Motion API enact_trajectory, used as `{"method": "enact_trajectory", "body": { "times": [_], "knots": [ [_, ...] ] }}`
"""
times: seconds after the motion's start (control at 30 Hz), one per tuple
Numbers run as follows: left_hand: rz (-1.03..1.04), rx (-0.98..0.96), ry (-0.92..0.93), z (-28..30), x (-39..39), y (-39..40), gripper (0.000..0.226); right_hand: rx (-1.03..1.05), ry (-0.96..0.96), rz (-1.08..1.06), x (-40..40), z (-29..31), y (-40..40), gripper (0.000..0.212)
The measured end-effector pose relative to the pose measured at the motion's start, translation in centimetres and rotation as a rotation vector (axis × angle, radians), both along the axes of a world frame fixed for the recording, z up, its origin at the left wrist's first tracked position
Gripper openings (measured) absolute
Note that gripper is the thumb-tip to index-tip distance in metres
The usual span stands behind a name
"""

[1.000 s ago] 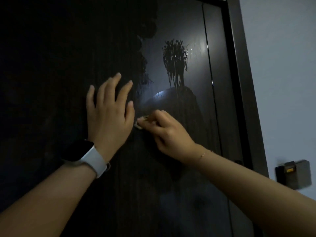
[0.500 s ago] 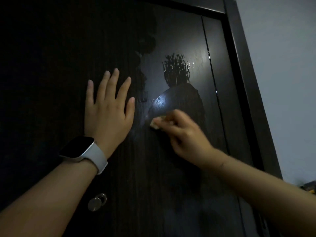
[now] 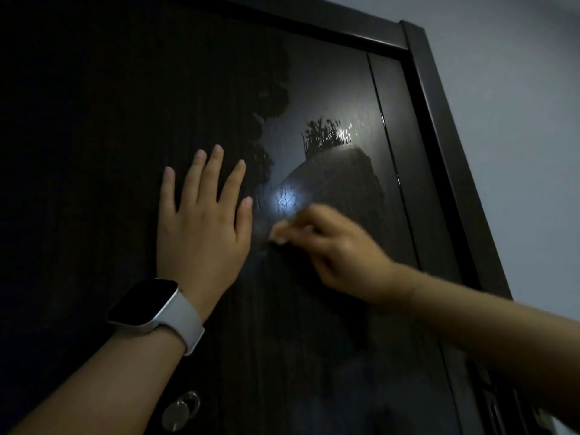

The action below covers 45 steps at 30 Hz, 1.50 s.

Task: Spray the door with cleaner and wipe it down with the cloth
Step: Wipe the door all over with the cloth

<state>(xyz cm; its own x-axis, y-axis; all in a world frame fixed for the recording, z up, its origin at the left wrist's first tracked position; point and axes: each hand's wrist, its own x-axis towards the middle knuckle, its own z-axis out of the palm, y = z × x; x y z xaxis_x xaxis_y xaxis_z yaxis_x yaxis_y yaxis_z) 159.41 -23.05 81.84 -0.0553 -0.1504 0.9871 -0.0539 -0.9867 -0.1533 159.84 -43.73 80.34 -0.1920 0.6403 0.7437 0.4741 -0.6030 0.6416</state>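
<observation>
The right hand (image 3: 339, 246) has its fingers curled around a small pale cloth (image 3: 278, 235), of which only a light wad shows past the fingertips, pressed against the dark door (image 3: 314, 324); the hand is blurred, so how the cloth is folded inside the grip cannot be told. Just beside it on the left, with a narrow strip of door between them, the left hand (image 3: 201, 233) lies flat on the door panel with its fingers straight and spread, pointing upward, holding nothing. A watch (image 3: 147, 306) with a dark square face and a white strap sits on the left wrist. Just above the cloth a bright spot of reflected light (image 3: 286, 199) glints on the door surface, and around it the panel looks smeared and hazy in a rounded patch. Above that patch, a wet streaky patch (image 3: 326, 136) of liquid runs in thin vertical dribbles and shines at its right side. The door carries a fine vertical grain and is very dark on its left half. A round metal lock fitting (image 3: 180, 411) shows low on the door, under the left forearm. The dark door frame (image 3: 445, 136) runs along the top and down the right side, and a pale wall (image 3: 518, 120) lies beyond it to the right.
</observation>
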Motion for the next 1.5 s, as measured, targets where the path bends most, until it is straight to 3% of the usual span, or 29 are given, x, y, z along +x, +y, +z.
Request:
{"method": "enact_trajectory", "body": {
  "times": [0.07, 0.17, 0.23, 0.37, 0.53, 0.6, 0.73, 0.8, 0.87, 0.97, 1.07, 1.13, 1.27, 1.33, 1.4, 1.5],
  "knots": [
    [0.013, 0.002, 0.001, 0.0, 0.1, 0.0, 0.056, 0.250, -0.049, -0.033, 0.8, 3.4, -3.0, 0.038],
    [0.016, 0.002, -0.013, 0.1, 0.3, 0.1, 0.055, 0.720, 0.057, -0.075, 1.5, 8.5, -5.2, 0.035],
    [0.017, 0.001, -0.015, 0.0, 0.3, 0.1, 0.055, 0.854, 0.041, -0.032, 2.0, 10.2, -4.5, 0.032],
    [0.021, 0.001, 0.002, 0.0, 0.3, 0.1, 0.056, 0.686, -0.047, 0.033, 1.8, 8.9, -0.2, 0.033],
    [0.004, 0.010, 0.008, 0.0, 0.1, 0.1, 0.055, -0.048, -0.127, -0.077, 0.9, 6.2, 0.2, 0.036],
    [-0.001, 0.012, 0.007, 0.1, 0.1, 0.1, 0.055, 0.054, -0.146, -0.082, 1.4, 8.2, -2.3, 0.034],
    [-0.016, 0.012, -0.001, 0.0, 0.2, 0.2, 0.054, 0.754, 0.012, -0.053, 2.1, 11.9, -5.6, 0.031],
    [-0.025, 0.013, -0.013, 0.1, 0.3, 0.2, 0.055, 0.877, 0.015, -0.060, 2.4, 12.6, -4.5, 0.032],
    [-0.047, 0.003, -0.025, 0.0, 0.3, 0.2, 0.058, 0.802, -0.013, -0.042, 2.0, 12.1, -1.3, 0.033],
    [-0.063, -0.019, -0.030, 0.0, 0.3, 0.1, 0.061, 0.405, -0.105, -0.011, 1.2, 9.3, 3.5, 0.038],
    [-0.032, -0.015, -0.020, 0.2, 0.3, 0.1, 0.056, 0.084, -0.145, -0.023, 1.1, 8.2, 2.2, 0.038],
    [-0.041, -0.013, -0.017, 0.1, 0.4, 0.2, 0.056, 0.203, -0.151, -0.007, 1.9, 9.7, -0.9, 0.035],
    [-0.070, -0.004, -0.031, 0.1, 0.5, 0.2, 0.057, 0.889, -0.005, -0.072, 2.5, 14.7, -6.0, 0.029],
    [-0.076, -0.001, -0.037, 0.1, 0.6, 0.3, 0.056, 1.074, 0.073, -0.021, 2.2, 16.6, -4.8, 0.030],
    [-0.062, 0.002, -0.025, 0.0, 0.5, 0.3, 0.056, 0.997, 0.094, 0.064, 1.6, 17.4, -0.4, 0.029],
    [-0.042, -0.006, 0.006, 0.1, 0.2, 0.4, 0.057, 0.628, 0.031, 0.167, 1.2, 16.4, 6.9, 0.028]
  ]
}}
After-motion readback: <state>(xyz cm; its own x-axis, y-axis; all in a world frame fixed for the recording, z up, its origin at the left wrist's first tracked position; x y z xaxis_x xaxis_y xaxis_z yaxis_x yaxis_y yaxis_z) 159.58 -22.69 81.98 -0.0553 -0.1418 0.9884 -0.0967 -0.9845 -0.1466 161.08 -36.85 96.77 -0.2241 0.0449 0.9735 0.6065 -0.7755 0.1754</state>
